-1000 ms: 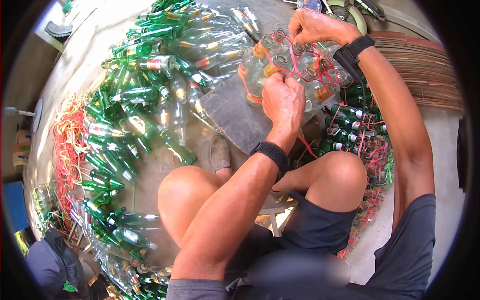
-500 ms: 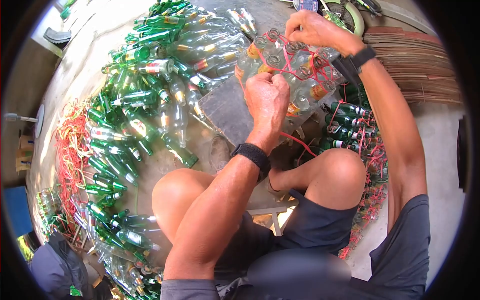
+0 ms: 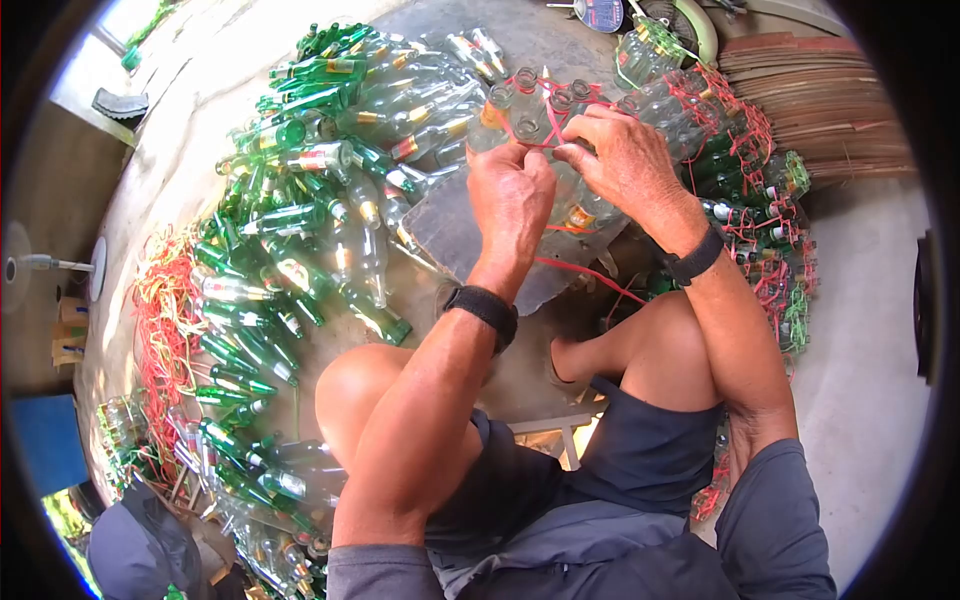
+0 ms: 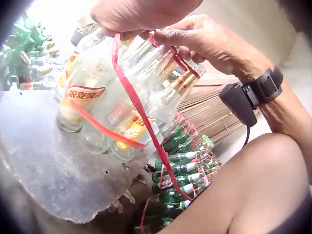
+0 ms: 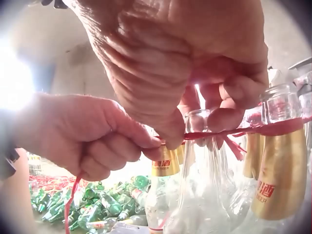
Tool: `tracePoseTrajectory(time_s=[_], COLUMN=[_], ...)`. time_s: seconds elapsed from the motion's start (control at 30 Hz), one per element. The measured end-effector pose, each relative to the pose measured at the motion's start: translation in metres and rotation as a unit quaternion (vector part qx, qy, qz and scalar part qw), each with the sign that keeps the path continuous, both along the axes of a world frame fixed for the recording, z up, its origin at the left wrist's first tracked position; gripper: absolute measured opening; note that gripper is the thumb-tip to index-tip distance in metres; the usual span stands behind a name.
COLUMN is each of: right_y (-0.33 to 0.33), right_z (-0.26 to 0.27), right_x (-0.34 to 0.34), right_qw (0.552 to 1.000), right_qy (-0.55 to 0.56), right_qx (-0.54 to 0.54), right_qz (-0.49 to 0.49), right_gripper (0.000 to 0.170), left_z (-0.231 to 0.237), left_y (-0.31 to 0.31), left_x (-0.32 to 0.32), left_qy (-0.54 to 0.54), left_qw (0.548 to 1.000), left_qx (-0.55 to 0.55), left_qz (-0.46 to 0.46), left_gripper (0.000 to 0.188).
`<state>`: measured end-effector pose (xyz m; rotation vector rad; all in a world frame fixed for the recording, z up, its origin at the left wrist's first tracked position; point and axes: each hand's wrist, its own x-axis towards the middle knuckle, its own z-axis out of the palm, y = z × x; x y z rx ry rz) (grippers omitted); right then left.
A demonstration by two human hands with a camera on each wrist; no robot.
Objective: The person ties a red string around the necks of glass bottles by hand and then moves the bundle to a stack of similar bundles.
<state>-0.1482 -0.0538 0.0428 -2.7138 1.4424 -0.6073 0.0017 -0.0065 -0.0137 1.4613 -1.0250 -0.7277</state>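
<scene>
Clear glass bottles with yellow labels stand in a cluster on a dark flat board, red plastic strap looped around them. My left hand is curled round the strap at the near left side of the bottle necks; a loose length hangs from it in the left wrist view. Beside it, my right hand pinches the strap between thumb and fingers, close to a bottle neck in the right wrist view. The two hands almost meet there.
Green and clear bottles lie piled at the left, beside a heap of red strap. Strapped bundles of green bottles stand at the right, near stacked brown sheets. My knees are close below the board.
My right hand has come down and left from beyond the bottles to near my left hand. My left hand has shifted slightly left. The view has turned a little.
</scene>
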Motion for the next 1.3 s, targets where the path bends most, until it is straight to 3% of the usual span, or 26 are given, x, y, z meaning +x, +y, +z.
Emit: tracePoseTrajectory(time_s=[0.3, 0.37, 0.4, 0.47, 0.6, 0.83, 1.3], right_y=[-0.003, -0.004, -0.004, -0.005, -0.007, -0.007, -0.011], right_z=[-0.003, -0.003, -0.004, -0.004, -0.005, -0.009, -0.015], right_x=[-0.001, -0.001, -0.001, -0.001, -0.002, -0.003, -0.004], right_qw=[1.0, 0.999, 0.999, 0.999, 0.999, 0.997, 0.997], right_qy=[-0.027, -0.033, -0.037, -0.038, -0.04, -0.07, -0.063], right_qx=[0.009, 0.014, 0.018, 0.022, 0.036, 0.022, 0.042], right_qz=[0.002, 0.003, 0.005, 0.006, 0.002, 0.019, -0.003], right_gripper=[0.022, 0.022, 0.023, 0.024, 0.026, 0.024, 0.028], left_z=[0.014, 0.015, 0.016, 0.018, 0.029, 0.049, 0.065], left_y=[0.001, 0.0, 0.0, 0.0, -0.006, -0.016, -0.039], left_x=[0.015, 0.018, 0.019, 0.02, 0.03, 0.048, 0.053], left_qy=[-0.03, -0.174, -0.176, -0.318, -0.399, -0.42, -0.47], left_qw=[0.998, 0.984, 0.984, 0.947, 0.913, 0.893, 0.855], left_qx=[0.036, 0.015, 0.015, -0.043, -0.059, -0.078, -0.112], left_qz=[-0.041, -0.029, -0.031, -0.022, -0.063, -0.146, -0.191], left_gripper=[0.023, 0.028, 0.028, 0.027, 0.025, 0.023, 0.018])
